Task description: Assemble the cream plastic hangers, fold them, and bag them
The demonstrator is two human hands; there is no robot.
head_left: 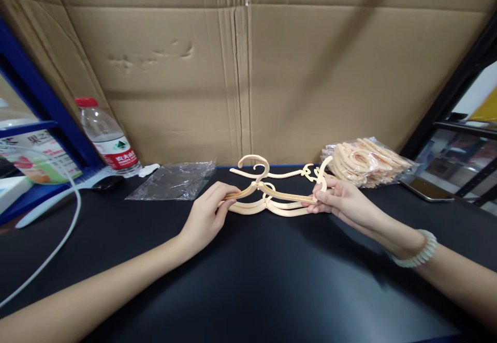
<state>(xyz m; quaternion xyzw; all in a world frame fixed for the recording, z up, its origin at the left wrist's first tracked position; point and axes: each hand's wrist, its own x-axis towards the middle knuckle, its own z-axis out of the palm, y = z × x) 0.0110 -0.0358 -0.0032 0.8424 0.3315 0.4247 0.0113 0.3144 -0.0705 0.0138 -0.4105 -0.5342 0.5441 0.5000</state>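
Note:
A cream plastic clothes hanger (285, 194) is held up with its hook at the top. My left hand (205, 216) pinches the end of its left arm between thumb and fingers. My right hand (344, 200) is closed round the end of its right arm, where a curved cream piece (324, 173) stands upward at the fingers; I cannot tell whether the two are joined. Just behind and below, more cream hanger parts (248, 208) lie on the black table. Farther back rests another loose cream arm (277, 175), its right end close to some small hooked pieces (307, 170).
At the back right sits a clear bag of cream hanger parts (363, 162), with a phone (425, 190) beside it. Left of centre lies a flat clear plastic bag (174, 180). A red-capped bottle (111, 138) and a white cable (75, 213) are on the left. Cardboard (174, 74) walls the back.

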